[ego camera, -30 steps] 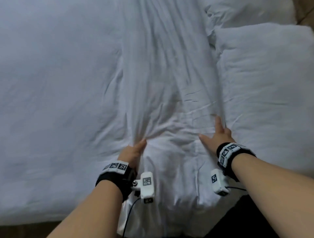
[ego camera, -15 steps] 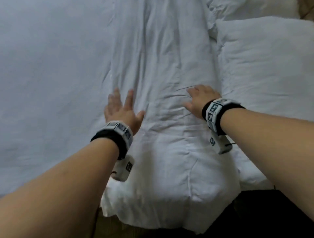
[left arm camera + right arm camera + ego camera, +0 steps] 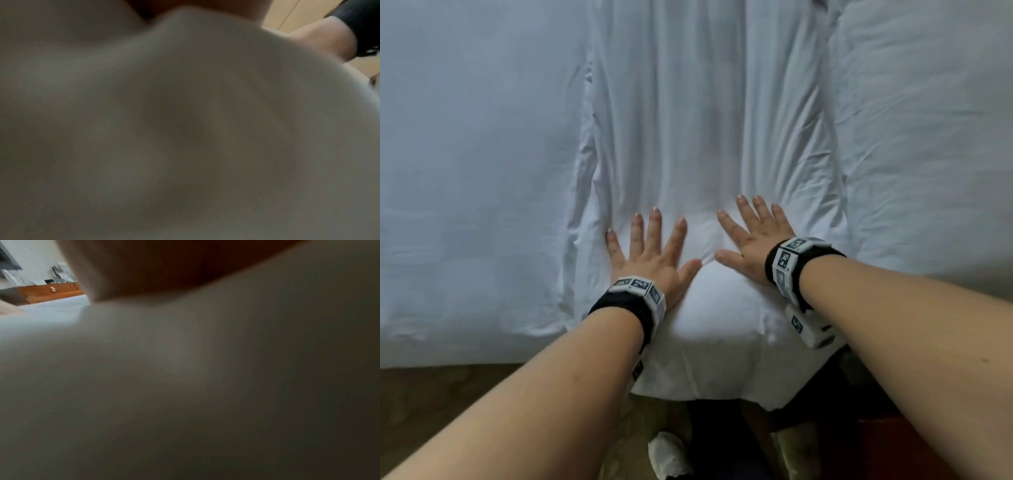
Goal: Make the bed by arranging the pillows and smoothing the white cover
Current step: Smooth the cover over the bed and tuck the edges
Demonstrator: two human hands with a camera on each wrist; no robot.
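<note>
1. Step: you're smoothing. Both palms sit flat on the white cover (image 3: 688,144), on the folded strip at the near edge of the bed (image 3: 465,171).
2. Grip: left hand (image 3: 650,253) open, fingers spread, pressing fabric, holding nothing. Right hand (image 3: 753,236) same, just beside it, thumbs nearly touching.
3. Wrist views: blurred white cloth close up; no extra grip detail.
4. Next, my read: sweep both palms away from you along the strip; long creases run ahead of the fingertips.
5. Far right: pillow (image 3: 928,137) lies against the strip's edge, probably needs squaring afterwards.

Pillow (image 3: 928,137) blocks right; flat sheet (image 3: 476,154) open left.
</note>
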